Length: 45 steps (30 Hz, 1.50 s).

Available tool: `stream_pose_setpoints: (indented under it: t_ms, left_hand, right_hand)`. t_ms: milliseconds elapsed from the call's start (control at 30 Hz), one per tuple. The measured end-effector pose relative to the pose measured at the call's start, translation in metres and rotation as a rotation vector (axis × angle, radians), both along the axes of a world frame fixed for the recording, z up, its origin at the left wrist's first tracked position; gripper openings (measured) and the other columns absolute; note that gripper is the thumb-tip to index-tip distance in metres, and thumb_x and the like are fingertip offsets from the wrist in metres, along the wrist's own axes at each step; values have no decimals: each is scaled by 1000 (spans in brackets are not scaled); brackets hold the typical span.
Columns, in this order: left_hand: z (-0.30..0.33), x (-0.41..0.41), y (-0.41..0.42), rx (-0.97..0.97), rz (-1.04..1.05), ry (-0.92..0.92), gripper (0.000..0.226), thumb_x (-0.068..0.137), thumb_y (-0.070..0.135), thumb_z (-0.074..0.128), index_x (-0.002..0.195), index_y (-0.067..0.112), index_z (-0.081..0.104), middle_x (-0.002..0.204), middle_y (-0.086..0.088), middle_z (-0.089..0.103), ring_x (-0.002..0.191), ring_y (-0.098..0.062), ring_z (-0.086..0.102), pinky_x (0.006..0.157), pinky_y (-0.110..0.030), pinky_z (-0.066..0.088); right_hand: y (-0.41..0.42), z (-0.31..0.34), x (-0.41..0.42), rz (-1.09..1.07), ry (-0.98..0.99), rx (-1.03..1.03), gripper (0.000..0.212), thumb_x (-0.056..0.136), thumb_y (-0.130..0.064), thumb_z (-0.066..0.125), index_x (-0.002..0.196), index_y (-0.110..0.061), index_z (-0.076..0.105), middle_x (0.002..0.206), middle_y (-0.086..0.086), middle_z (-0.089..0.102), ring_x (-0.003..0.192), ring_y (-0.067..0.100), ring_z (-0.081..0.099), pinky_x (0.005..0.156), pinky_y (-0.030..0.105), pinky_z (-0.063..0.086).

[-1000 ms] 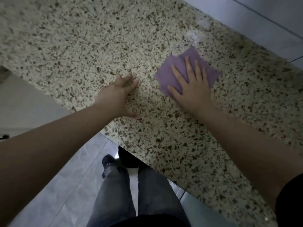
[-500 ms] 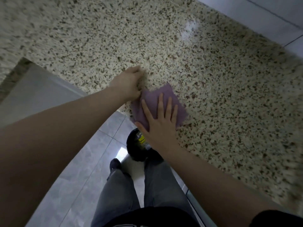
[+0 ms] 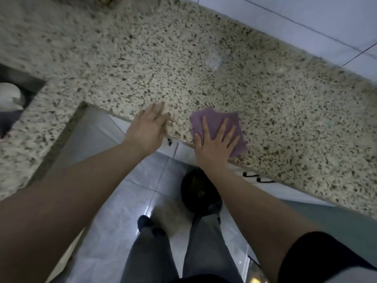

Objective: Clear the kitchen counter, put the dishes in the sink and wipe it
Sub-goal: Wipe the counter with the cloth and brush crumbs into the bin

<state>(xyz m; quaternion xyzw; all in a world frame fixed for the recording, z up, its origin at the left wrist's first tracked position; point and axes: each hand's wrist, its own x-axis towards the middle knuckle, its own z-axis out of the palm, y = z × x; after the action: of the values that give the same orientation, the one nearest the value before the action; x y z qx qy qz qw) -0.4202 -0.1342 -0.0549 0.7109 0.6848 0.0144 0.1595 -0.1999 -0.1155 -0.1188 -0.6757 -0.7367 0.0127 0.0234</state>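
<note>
— What colour is the cloth?
— It is a plain purple, with no pattern.
— And the counter?
— It is a cream stone with many small black and brown speckles all over.
— The wall tiles?
— They are pale bluish-white with thin dark lines between them.
— And below?
— The floor tiles are light grey with a faint marbled pattern. The trousers are dark grey, the sleeve is black.
</note>
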Motion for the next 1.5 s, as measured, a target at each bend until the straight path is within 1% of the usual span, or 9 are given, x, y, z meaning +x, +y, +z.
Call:
stream_pose_setpoints:
  t_ms: [133,400,533,667,833,1000,1167,1267,1500]
  left_hand:
    - [12,-33,-12,-63,-64,-17,66,96,22,43,156,23,16,164,0,0,151,-23,0,122,-40,5]
    - [16,-65,7,-67,-119,-66,62,98,25,41,155,20,18,164,-4,7,151,-27,2,122,-39,3]
    - [15,-68,34,-61,-176,-102,60,98,31,36,154,16,23,163,-7,12,151,-30,5,123,-41,9]
    - [12,-75,71,-45,-196,-137,78,84,48,15,151,12,29,160,-10,19,149,-33,12,122,-45,14]
    - [5,-82,139,53,-127,-157,53,103,34,31,153,18,26,159,-1,25,150,-23,14,122,-38,12]
    - [4,-85,192,38,-56,-178,53,104,38,33,154,21,26,160,5,24,150,-17,9,120,-32,7]
    - [-6,-105,219,3,-55,-144,62,100,53,18,153,22,27,159,5,25,150,-16,11,122,-36,12]
    - [-12,-122,227,-30,-9,-137,62,100,54,19,153,23,27,159,5,25,150,-16,12,123,-37,11]
    - [-8,-157,242,-22,137,-114,70,94,57,16,151,20,33,160,0,26,149,-19,18,122,-41,19]
  right_hand:
    - [-1,-1,-39,-63,30,40,56,101,-59,30,153,-42,25,160,23,22,144,53,21,112,69,18]
    - [33,2,-50,26,8,-13,64,96,-68,23,155,-43,14,163,19,12,147,49,11,116,66,6]
    - [77,7,-49,90,14,-54,76,93,-74,21,157,-36,10,164,17,10,149,45,9,118,62,5]
    - [125,8,-51,101,23,-57,82,92,-75,16,159,-28,7,166,12,6,152,38,5,121,57,6]
    - [209,8,-57,47,60,-72,76,92,-75,19,157,-37,8,166,9,7,151,39,5,121,57,5]
    - [288,7,-61,20,47,-99,74,92,-74,19,156,-41,3,167,7,3,152,37,1,121,56,4]
    - [352,12,-72,88,25,-124,74,93,-72,18,157,-37,5,167,1,4,153,34,0,123,54,4]
    - [350,15,-89,99,33,-144,74,95,-69,15,158,-32,4,167,0,2,153,32,-2,122,54,5]
    - [244,24,-152,589,59,-263,69,101,-64,20,158,-33,-2,166,-2,-10,152,28,-16,123,51,4]
